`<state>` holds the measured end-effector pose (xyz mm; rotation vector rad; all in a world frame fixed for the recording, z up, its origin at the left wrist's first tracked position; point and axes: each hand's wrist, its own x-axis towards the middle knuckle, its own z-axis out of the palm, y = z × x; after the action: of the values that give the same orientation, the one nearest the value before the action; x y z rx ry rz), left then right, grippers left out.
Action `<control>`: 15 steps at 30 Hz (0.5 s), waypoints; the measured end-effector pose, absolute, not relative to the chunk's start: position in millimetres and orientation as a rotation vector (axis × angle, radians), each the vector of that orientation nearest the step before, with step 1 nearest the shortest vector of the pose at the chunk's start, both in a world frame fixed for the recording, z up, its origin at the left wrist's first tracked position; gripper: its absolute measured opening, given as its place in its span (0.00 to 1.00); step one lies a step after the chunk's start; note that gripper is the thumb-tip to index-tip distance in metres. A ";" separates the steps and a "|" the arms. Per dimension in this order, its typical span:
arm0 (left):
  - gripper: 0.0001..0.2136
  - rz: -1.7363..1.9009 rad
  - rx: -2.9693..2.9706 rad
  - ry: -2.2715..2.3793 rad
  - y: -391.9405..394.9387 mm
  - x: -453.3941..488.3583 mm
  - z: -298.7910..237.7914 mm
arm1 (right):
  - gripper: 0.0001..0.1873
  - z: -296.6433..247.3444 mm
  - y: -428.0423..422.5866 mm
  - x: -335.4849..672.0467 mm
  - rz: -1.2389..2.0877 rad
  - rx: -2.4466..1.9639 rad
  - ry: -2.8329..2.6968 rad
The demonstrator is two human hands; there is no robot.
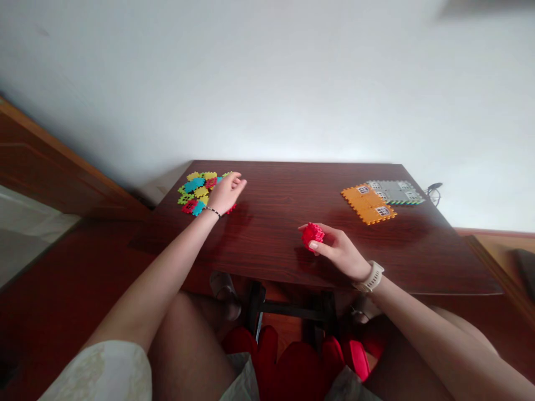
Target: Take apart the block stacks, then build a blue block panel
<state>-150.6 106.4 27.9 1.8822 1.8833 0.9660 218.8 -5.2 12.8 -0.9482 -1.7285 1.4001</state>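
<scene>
While L hand [228,194] at tile pile [194,192], R hand [338,250] w/ 1 red cube [312,235]

Looks like a room in a home: plain white wall [267,83], wooden door frame [54,161] at left, small dark wood-grain surface [280,195] on black legs, person seated at it, warm wood floor [284,334] underneath.

White wall [267,83], dark reddish wood table [284,189], black metal legs [292,308], reddish-brown floor [75,267], wooden door [50,167] at left
</scene>
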 end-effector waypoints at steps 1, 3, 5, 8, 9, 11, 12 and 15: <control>0.22 0.904 1.817 1.642 87.6 -126.9 29.0 | 0.32 12.6 -5.4 218.4 1.378 -0.964 -1.748; 0.25 0.772 1.701 1.239 46.7 -80.4 30.4 | 0.30 12.1 -6.2 217.7 1.282 -0.991 -1.798; 0.27 0.693 1.592 0.986 9.9 -42.0 30.6 | 0.28 11.3 -7.4 217.0 1.175 -1.008 -1.848; 0.31 0.743 1.389 0.846 -23.0 -8.5 29.6 | 0.27 9.9 -9.3 217.0 1.064 -1.031 -1.924; 0.33 0.777 1.357 0.857 -27.4 -3.5 29.2 | 0.27 9.8 -9.7 217.4 1.034 -1.039 -1.954; 0.33 0.829 1.323 0.889 -29.9 0.0 28.7 | 0.25 9.8 -10.6 218.2 0.976 -1.056 -2.023; 0.32 0.841 1.316 0.892 -29.4 0.0 28.5 | 0.24 9.8 -11.0 218.6 0.955 -1.064 -2.057; 0.29 0.868 1.319 0.871 -28.5 -1.8 27.2 | 0.21 8.8 -12.3 219.2 0.923 -1.081 -2.133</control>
<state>-1.8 -28.5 27.2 1.3188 0.8712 0.8684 219.2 -12.3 8.8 -1.0811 -2.1326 0.9234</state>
